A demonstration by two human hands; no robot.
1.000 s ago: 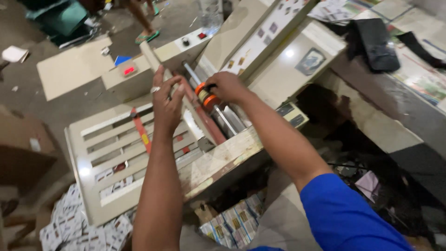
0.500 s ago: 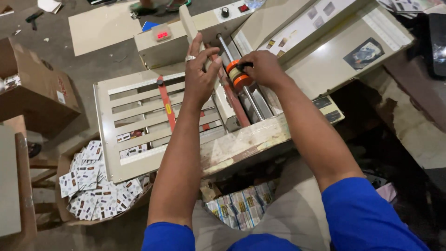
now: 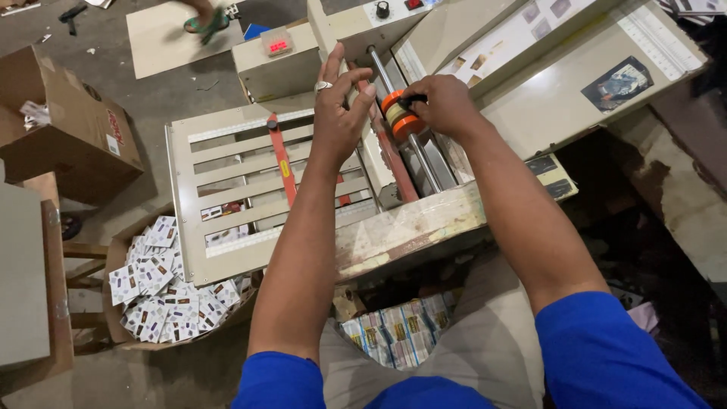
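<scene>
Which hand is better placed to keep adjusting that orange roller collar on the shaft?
Probably the right hand: its fingers already grip the orange roller collar on the steel shaft. The left hand is open, fingers spread, beside the collar above the slatted tray.

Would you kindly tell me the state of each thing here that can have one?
Left hand: open, fingers spread beside the rods.
Right hand: closed on the orange roller.
Red display: lit.
Cardboard box: open, tilted.
Basket of cards: full.
</scene>
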